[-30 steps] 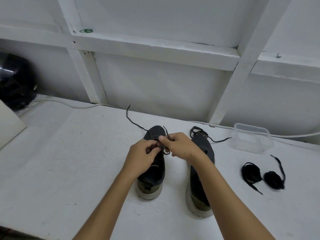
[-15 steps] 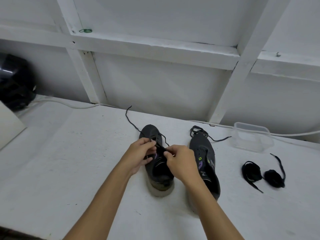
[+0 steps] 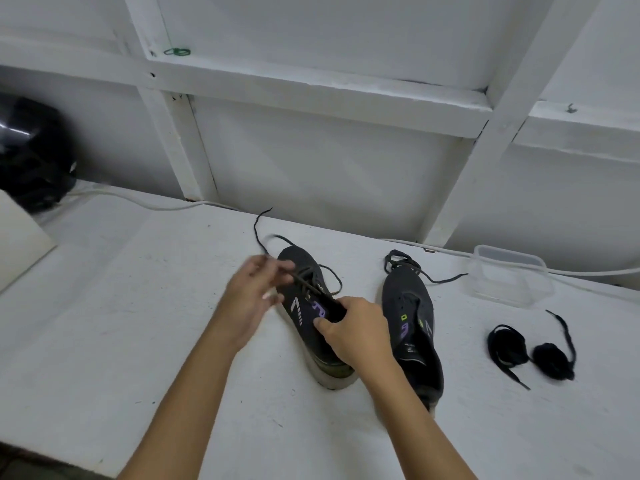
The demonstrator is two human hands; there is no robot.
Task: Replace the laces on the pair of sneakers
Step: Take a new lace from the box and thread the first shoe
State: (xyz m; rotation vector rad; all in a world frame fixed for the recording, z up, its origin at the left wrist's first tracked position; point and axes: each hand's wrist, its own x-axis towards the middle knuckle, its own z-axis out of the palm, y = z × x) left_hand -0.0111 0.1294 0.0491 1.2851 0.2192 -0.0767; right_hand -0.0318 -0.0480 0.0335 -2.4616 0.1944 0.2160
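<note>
The left sneaker (image 3: 304, 306), dark with purple marks, lies tipped on its side in the middle of the white table (image 3: 138, 323). My right hand (image 3: 356, 334) grips it at the collar, thumb on its side. My left hand (image 3: 256, 292), blurred by motion, pinches its dark lace (image 3: 311, 287) just left of the toe; the lace's free end (image 3: 258, 226) trails toward the wall. The right sneaker (image 3: 412, 317) stands upright beside it, a loose lace (image 3: 405, 263) bunched at its toe. Two coiled black laces (image 3: 509, 348) (image 3: 554, 363) lie further right.
A clear plastic container (image 3: 509, 275) sits behind the coiled laces near the wall. A white cable (image 3: 138, 202) runs along the wall's foot. A black glossy object (image 3: 31, 154) and a pale board (image 3: 17, 237) occupy the far left.
The left sneaker has been turned onto its side. My left hand moved out to the left, drawing the lace, while my right hand shifted down to hold the sneaker's collar.
</note>
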